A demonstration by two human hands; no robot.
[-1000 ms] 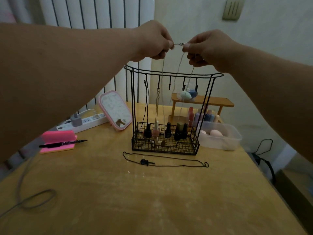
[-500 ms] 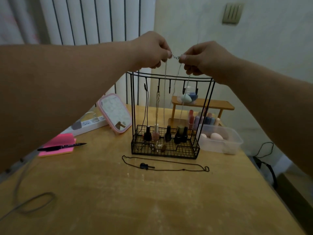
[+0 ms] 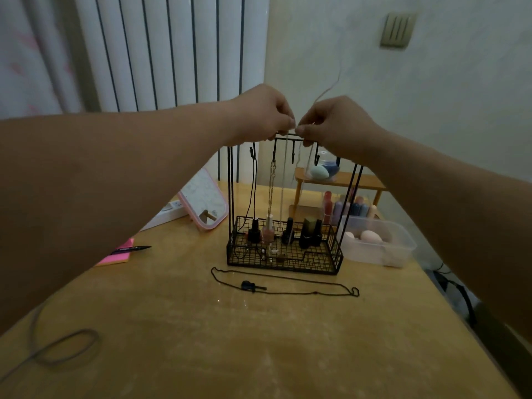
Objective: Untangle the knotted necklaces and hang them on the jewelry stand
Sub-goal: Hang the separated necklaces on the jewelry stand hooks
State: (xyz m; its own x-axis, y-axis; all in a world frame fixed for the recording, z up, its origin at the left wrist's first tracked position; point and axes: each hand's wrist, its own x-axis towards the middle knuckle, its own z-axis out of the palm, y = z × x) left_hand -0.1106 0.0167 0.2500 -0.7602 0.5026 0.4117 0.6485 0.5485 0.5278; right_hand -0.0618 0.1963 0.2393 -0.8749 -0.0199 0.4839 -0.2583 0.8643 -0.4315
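Observation:
The black wire jewelry stand (image 3: 230,197) stands mid-table, with hooks under its top bar and a mesh basket at its foot. My left hand (image 3: 259,113) and my right hand (image 3: 336,123) meet at the top bar, each pinching an end of a thin silver necklace (image 3: 283,180) whose strands hang down inside the stand. A black cord necklace (image 3: 253,180) and a gold chain (image 3: 272,185) hang from hooks on the left. Another black cord necklace (image 3: 288,286) with a small pendant lies on the table in front of the stand.
Nail polish bottles (image 3: 288,231) stand in the basket. A pink-framed mirror (image 3: 204,197) leans at the left, pink sticky notes with a pen (image 3: 126,250) beyond it. A clear plastic tub (image 3: 380,243) and a small wooden shelf (image 3: 339,180) sit at the right. A grey cable (image 3: 57,349) loops at front left.
Both hands have come down with the silver necklace, from above the stand to its top bar, and moved closer together.

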